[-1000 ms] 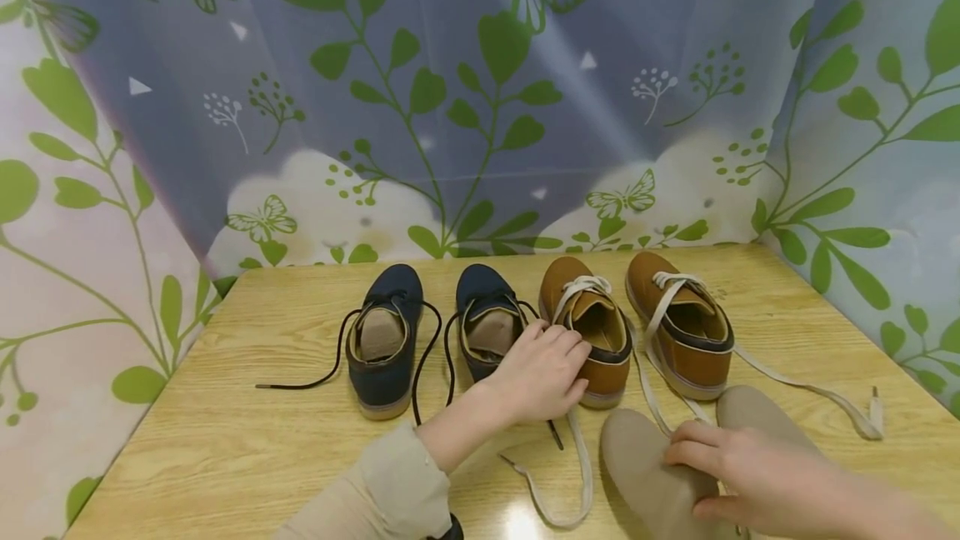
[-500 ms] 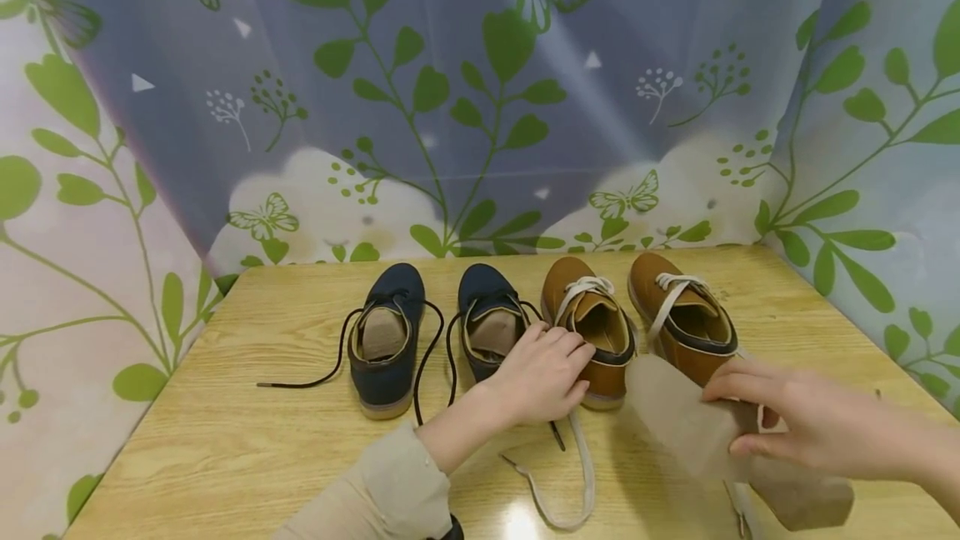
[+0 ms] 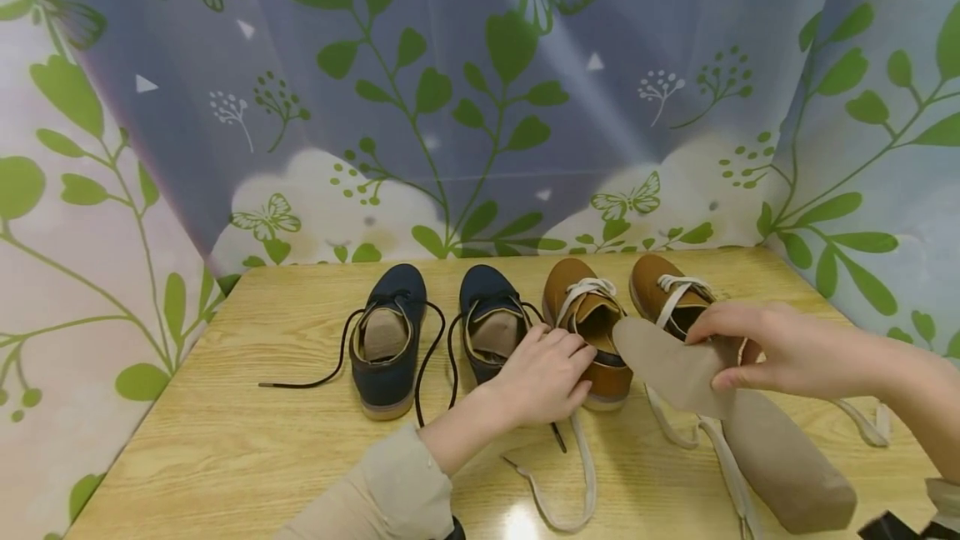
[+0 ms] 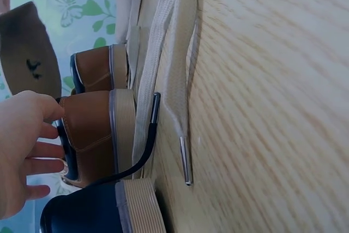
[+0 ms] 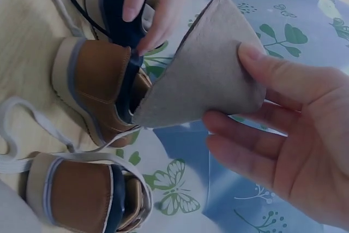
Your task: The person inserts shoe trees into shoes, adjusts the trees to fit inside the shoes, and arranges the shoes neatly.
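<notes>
My right hand (image 3: 787, 348) pinches a beige moulded shoe insert (image 3: 663, 365) between thumb and fingers. Its rounded toe end overlaps the opening of the left brown shoe (image 3: 577, 290). At this shoe's heel collar, my left hand (image 3: 540, 373) grips with bent fingers; in the right wrist view a fingertip (image 5: 144, 47) touches the dark collar. Inside the brown shoe a tan lining shows. The right brown shoe (image 3: 652, 282) stands beside it, partly hidden by my right hand. On the table nearer to me lies a second shoe insert (image 3: 791, 465).
Two navy shoes (image 3: 397, 286) stand at the left, each with an insert (image 3: 382, 333) inside. Loose black laces (image 3: 300, 384) and cream laces (image 3: 585, 473) trail across the wooden table (image 3: 225, 440). A leaf-patterned cloth (image 3: 450, 107) rises behind.
My right hand has picked up one insert from the table and carried it forward, up to the left brown shoe's opening. The left hand has stayed at the heel.
</notes>
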Demonstrator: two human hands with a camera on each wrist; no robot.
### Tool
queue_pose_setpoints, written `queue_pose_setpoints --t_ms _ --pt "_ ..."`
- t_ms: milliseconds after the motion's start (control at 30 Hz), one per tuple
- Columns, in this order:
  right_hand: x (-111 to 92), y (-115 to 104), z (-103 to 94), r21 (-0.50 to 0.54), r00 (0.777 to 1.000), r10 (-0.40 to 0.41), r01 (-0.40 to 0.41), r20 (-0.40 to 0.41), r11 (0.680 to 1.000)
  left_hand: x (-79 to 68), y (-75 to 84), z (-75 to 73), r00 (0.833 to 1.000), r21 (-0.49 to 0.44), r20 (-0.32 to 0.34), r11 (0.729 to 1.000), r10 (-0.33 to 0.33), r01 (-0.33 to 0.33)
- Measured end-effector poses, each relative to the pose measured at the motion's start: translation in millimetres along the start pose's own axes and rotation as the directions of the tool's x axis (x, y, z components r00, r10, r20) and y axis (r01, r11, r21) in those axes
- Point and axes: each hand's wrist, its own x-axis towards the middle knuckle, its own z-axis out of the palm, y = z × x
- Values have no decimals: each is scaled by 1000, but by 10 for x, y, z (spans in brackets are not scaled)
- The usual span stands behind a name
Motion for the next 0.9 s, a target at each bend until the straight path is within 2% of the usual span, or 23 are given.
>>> queue_pose_setpoints --t_ms 233,400,567,767,900 --pt "210 56 -123 -5 999 -29 30 29 1000 -34 2 18 1000 -3 -22 1000 4 -4" --pt "326 71 -157 -17 998 -22 23 52 1000 -54 3 38 1000 -14 -24 1000 9 -9" --pt "425 62 -175 29 992 48 -51 118 998 -75 6 45 1000 -19 -13 1000 5 -5" --pt "533 49 -211 25 972 139 -146 187 989 -98 6 68 1000 -20 -2 1000 6 -6" --pt "590 62 -225 21 966 150 -158 212 987 -113 11 91 1000 -33 18 999 4 -3"
